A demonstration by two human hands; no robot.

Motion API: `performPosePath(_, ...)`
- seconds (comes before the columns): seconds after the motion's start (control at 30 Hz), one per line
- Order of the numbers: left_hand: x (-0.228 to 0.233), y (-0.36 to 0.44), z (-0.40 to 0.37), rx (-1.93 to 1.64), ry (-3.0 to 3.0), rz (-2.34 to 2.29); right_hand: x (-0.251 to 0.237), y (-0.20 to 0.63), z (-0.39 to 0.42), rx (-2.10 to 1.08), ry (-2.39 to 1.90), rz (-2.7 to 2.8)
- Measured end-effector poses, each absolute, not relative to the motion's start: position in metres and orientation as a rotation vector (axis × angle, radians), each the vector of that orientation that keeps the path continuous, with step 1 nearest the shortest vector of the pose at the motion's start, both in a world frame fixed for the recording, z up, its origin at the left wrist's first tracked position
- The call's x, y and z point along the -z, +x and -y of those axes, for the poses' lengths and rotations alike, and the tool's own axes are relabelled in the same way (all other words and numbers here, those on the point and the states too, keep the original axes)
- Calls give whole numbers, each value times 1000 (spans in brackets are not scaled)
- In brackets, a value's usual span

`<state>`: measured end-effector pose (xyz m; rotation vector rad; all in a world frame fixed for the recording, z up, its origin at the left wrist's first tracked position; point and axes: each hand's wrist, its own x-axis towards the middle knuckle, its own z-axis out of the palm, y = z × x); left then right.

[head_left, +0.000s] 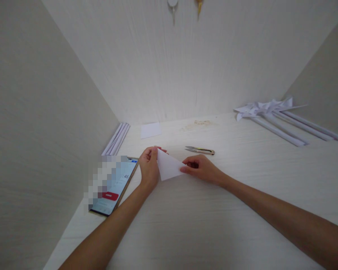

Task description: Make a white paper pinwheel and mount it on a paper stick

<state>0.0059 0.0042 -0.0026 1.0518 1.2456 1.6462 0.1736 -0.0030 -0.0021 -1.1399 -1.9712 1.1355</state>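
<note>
A white sheet of paper, folded into a triangle, is held between my two hands just over the table. My left hand pinches its upper left corner, thumb in front and fingers behind. At the right corner, my right hand grips the paper between thumb and fingertips. A small pair of thread snips lies on the table just beyond my right hand, its blades pointing left.
A phone lies left of my left forearm. Behind it, rolled paper sticks lie by the left wall. A paper square rests near the back wall. Several paper pinwheels on sticks lie at the back right. Two hooks hang above.
</note>
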Motion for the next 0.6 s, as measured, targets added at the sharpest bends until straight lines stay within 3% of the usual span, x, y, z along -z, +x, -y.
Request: performPosePath(0.6,0,6,-6,-1436,1005,-1080,7,175,-1,-1059,-1132,1926)
